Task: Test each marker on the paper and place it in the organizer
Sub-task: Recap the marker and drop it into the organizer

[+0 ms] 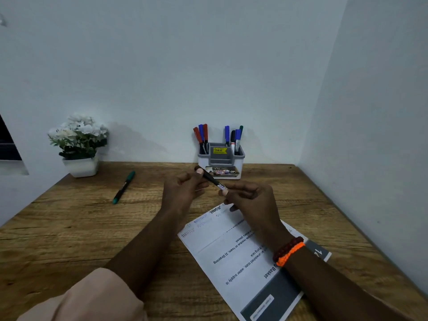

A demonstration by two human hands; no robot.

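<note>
Now | black marker (209, 178) slants upper-left to lower-right | left hand (183, 191) grips far end | right hand (250, 200) pinches near end

Looks like a home desk corner, probably: wooden desk (69, 228) against bare pale walls (162, 66), potted white flowers (80, 144), and a marker organizer (221, 158) just behind the hands.

Both forearms reached fwd over desk, hands raised & close together at centre. Left hand (183, 188) had fingers curled, thumb up, pinching one end of a black marker (209, 178). Right hand (250, 200) curled too, thumb & fingers gripping the other end. Right wrist wore orange + dark red bands
</note>
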